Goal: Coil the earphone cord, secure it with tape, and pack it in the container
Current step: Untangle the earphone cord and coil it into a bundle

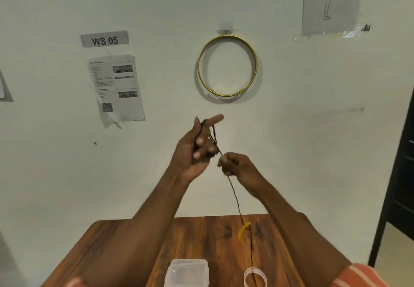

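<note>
Wooden table (pixel 201 237) below; earphone cord (pixel 234 193) blurs between left hand (pixel 192 150) and right hand (pixel 239 165).

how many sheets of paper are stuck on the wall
3, perhaps more out of view: a printed white instruction sheet under the grey WS 05 label, a line-drawing sheet at top right, and a partly cropped sheet at the left edge.

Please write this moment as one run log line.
step: coiling | left hand: cord loops on fingers | right hand: feeding earphone cord | tape roll, container: on table
</note>
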The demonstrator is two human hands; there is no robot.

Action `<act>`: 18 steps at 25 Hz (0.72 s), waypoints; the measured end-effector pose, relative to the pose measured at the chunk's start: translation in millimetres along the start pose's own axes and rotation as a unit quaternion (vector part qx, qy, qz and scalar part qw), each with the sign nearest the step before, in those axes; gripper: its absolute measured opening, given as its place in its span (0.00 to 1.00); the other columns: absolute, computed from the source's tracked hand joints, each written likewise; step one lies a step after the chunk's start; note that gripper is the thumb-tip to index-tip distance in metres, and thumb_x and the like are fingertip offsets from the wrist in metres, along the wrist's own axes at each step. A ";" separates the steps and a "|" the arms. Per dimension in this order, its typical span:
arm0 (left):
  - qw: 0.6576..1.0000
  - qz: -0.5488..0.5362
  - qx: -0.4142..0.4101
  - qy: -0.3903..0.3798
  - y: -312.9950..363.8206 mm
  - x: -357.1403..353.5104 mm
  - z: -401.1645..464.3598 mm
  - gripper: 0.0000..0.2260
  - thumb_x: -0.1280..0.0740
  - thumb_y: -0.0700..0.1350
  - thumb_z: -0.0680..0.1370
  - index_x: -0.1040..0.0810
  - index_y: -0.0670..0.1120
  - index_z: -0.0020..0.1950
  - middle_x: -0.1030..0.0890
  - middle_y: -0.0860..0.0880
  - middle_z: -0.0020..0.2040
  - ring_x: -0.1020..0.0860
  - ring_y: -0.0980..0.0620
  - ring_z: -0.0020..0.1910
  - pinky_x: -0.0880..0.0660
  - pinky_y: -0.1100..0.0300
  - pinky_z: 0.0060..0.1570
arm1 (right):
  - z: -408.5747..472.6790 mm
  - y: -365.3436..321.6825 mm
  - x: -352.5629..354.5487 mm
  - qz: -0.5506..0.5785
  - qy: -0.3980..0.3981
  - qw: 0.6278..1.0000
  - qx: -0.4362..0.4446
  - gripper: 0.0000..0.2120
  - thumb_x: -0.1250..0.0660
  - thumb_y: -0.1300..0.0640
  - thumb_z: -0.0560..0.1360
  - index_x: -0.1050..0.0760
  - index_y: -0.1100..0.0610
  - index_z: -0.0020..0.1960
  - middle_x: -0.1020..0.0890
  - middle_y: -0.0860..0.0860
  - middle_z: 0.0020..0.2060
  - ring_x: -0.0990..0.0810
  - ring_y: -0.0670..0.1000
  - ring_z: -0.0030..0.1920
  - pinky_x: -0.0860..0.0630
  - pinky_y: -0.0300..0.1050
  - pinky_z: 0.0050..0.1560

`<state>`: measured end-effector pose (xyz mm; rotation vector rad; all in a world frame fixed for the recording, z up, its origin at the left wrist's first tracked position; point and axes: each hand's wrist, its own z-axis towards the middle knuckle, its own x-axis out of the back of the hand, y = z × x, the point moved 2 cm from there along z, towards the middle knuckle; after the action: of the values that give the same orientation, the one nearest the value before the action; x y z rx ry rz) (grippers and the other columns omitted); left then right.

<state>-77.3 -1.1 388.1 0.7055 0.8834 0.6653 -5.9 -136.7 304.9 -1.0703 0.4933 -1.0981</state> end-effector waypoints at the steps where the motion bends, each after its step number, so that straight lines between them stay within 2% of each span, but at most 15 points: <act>1: 0.998 0.013 -0.048 0.048 15.3 2.2 13.6 0.23 0.47 0.52 0.83 0.29 0.36 0.68 0.28 0.53 0.26 0.34 0.58 0.18 0.25 0.66 0.31 | -9.1 11.2 -9.7 0.021 -0.029 0.999 -0.024 0.10 0.35 0.54 0.79 0.18 0.52 0.42 0.25 0.48 0.29 0.28 0.46 0.31 0.29 0.44 0.42; 3: 0.979 0.071 -0.114 0.151 46.6 15.7 36.3 0.20 0.46 0.52 0.84 0.28 0.39 0.66 0.22 0.54 0.30 0.27 0.57 0.23 0.24 0.63 0.37 | -28.2 22.6 -25.8 0.056 -0.096 0.992 -0.063 0.09 0.36 0.55 0.80 0.18 0.54 0.47 0.26 0.49 0.28 0.29 0.47 0.28 0.28 0.45 0.38; 4: 0.963 0.135 -0.134 0.193 60.6 22.9 43.4 0.17 0.45 0.52 0.84 0.27 0.42 0.63 0.19 0.53 0.32 0.22 0.54 0.26 0.26 0.62 0.37 | -35.6 23.2 -28.7 0.062 -0.118 0.989 -0.071 0.10 0.37 0.55 0.81 0.18 0.57 0.50 0.28 0.49 0.27 0.32 0.47 0.28 0.30 0.44 0.34; 6: 0.906 0.325 -0.131 0.238 76.8 42.2 50.8 0.12 0.44 0.51 0.84 0.27 0.46 0.58 0.15 0.48 0.37 0.17 0.49 0.32 0.31 0.62 0.30 | -42.0 11.1 -24.3 0.063 -0.126 0.988 -0.067 0.12 0.39 0.55 0.82 0.19 0.60 0.55 0.33 0.49 0.27 0.37 0.47 0.27 0.35 0.40 0.30; 8: 0.846 0.490 -0.052 0.202 71.2 59.2 46.3 0.14 0.43 0.50 0.84 0.29 0.43 0.64 0.15 0.44 0.37 0.17 0.43 0.31 0.29 0.62 0.27 | -38.5 -14.4 -10.1 0.052 -0.108 0.992 -0.034 0.12 0.39 0.55 0.82 0.19 0.59 0.55 0.35 0.48 0.27 0.39 0.46 0.28 0.38 0.39 0.29; 10: 0.810 0.573 0.052 0.110 48.9 68.2 30.6 0.20 0.44 0.50 0.84 0.31 0.37 0.69 0.17 0.44 0.32 0.24 0.43 0.24 0.28 0.61 0.26 | -25.5 -45.1 10.8 0.032 -0.058 0.998 0.010 0.11 0.40 0.59 0.82 0.19 0.60 0.50 0.34 0.47 0.26 0.39 0.46 0.27 0.39 0.42 0.30; 11: 0.821 0.559 0.098 0.068 34.0 67.6 19.1 0.21 0.45 0.50 0.84 0.30 0.36 0.69 0.19 0.45 0.30 0.29 0.46 0.21 0.28 0.61 0.26 | -16.2 -58.4 22.4 0.022 -0.023 0.999 0.027 0.11 0.40 0.60 0.82 0.20 0.59 0.47 0.34 0.47 0.26 0.38 0.46 0.27 0.39 0.42 0.31; 12: 0.854 0.502 0.133 0.030 18.7 62.2 6.4 0.22 0.47 0.51 0.84 0.28 0.36 0.67 0.21 0.45 0.28 0.34 0.50 0.19 0.29 0.62 0.26 | -5.9 -68.8 33.2 0.009 0.009 0.999 0.039 0.12 0.40 0.60 0.82 0.20 0.58 0.45 0.34 0.48 0.26 0.38 0.46 0.27 0.39 0.42 0.31; 14: 0.931 0.318 0.173 -0.047 -6.9 40.3 -18.8 0.24 0.51 0.52 0.85 0.26 0.35 0.66 0.26 0.47 0.25 0.41 0.55 0.18 0.31 0.63 0.25 | 13.7 -75.8 46.1 -0.017 0.037 0.998 0.046 0.12 0.40 0.59 0.82 0.20 0.57 0.44 0.34 0.48 0.27 0.38 0.46 0.27 0.39 0.41 0.31; 16: 0.970 0.138 0.172 -0.105 -18.5 17.7 -29.0 0.25 0.51 0.51 0.84 0.26 0.34 0.65 0.29 0.50 0.23 0.43 0.57 0.16 0.31 0.65 0.22 | 26.5 -65.1 41.9 -0.027 0.031 0.998 0.039 0.12 0.39 0.58 0.82 0.21 0.56 0.43 0.33 0.46 0.26 0.38 0.45 0.27 0.39 0.40 0.30; 18: 0.987 0.018 0.115 -0.108 -8.7 -1.9 -22.8 0.24 0.49 0.51 0.82 0.26 0.34 0.65 0.29 0.52 0.22 0.39 0.58 0.14 0.31 0.66 0.21 | 25.8 -44.8 21.7 0.000 0.022 1.000 0.017 0.12 0.38 0.55 0.81 0.22 0.57 0.42 0.31 0.45 0.25 0.35 0.45 0.27 0.37 0.40 0.30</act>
<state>-95.7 -1.7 372.0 0.9843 0.7554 0.5121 2.2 -147.1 359.4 -1.0181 0.5075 -1.1289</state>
